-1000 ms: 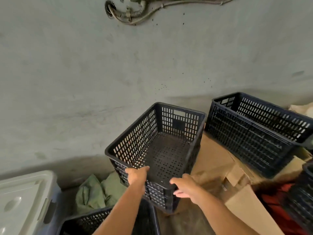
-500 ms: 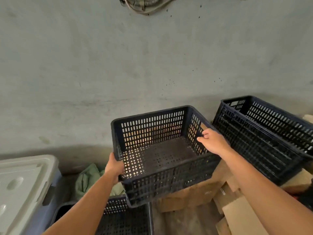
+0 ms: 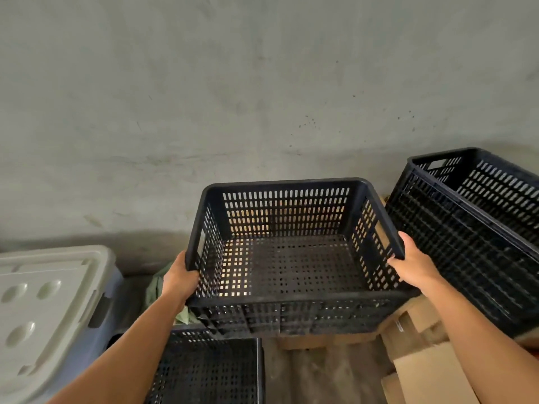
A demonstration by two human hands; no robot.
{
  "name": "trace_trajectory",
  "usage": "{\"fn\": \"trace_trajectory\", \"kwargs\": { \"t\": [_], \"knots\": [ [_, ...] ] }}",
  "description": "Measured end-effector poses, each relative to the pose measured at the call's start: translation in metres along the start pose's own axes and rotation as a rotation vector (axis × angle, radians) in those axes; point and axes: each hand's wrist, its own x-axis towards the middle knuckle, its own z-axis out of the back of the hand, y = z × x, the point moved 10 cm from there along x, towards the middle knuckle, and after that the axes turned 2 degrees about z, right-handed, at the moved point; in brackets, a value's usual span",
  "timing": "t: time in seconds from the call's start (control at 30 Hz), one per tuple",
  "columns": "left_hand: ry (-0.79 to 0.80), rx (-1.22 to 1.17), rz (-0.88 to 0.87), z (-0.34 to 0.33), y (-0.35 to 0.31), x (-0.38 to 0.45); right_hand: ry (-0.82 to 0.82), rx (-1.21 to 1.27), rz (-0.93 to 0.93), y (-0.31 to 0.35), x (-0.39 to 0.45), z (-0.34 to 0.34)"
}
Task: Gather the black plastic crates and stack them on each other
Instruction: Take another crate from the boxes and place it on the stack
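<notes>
I hold an empty black perforated plastic crate (image 3: 294, 263) in the air in front of me, its long side facing me and its opening up. My left hand (image 3: 178, 278) grips its left end wall and my right hand (image 3: 409, 265) grips its right end wall. Below it, at the bottom edge, a second black crate (image 3: 210, 371) sits on the floor, partly hidden by my left forearm. A third, larger black crate (image 3: 472, 237) rests tilted at the right on cardboard.
A grey concrete wall (image 3: 262, 97) stands close behind. A grey-lidded storage bin (image 3: 43, 310) sits at the left. Green cloth (image 3: 156, 287) lies between the bin and the held crate. Flattened cardboard boxes (image 3: 420, 365) cover the floor at the lower right.
The held crate has turned from corner-on to square with me and risen closer. My hands moved from its near rim to its two end walls.
</notes>
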Motion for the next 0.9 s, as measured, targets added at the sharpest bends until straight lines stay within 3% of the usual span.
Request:
{"fn": "trace_trajectory", "kwargs": {
  "t": [0.1,0.3,0.5,0.63,0.9],
  "knots": [
    [0.071,-0.069,0.028,0.004,0.010,0.000,-0.014,0.081,0.008,-0.001,-0.026,-0.003],
    [0.189,-0.150,-0.019,0.029,0.049,-0.017,-0.222,0.179,-0.054,-0.018,-0.118,-0.023],
    [0.208,-0.171,-0.077,0.108,0.113,-0.027,-0.294,0.271,-0.110,-0.016,-0.223,-0.091],
    [0.226,-0.219,-0.003,0.165,0.186,-0.034,-0.266,0.315,-0.125,0.004,-0.276,-0.141],
    [0.114,-0.292,0.151,0.253,0.293,-0.051,-0.124,0.266,-0.089,0.066,-0.326,-0.210]
  ]
}}
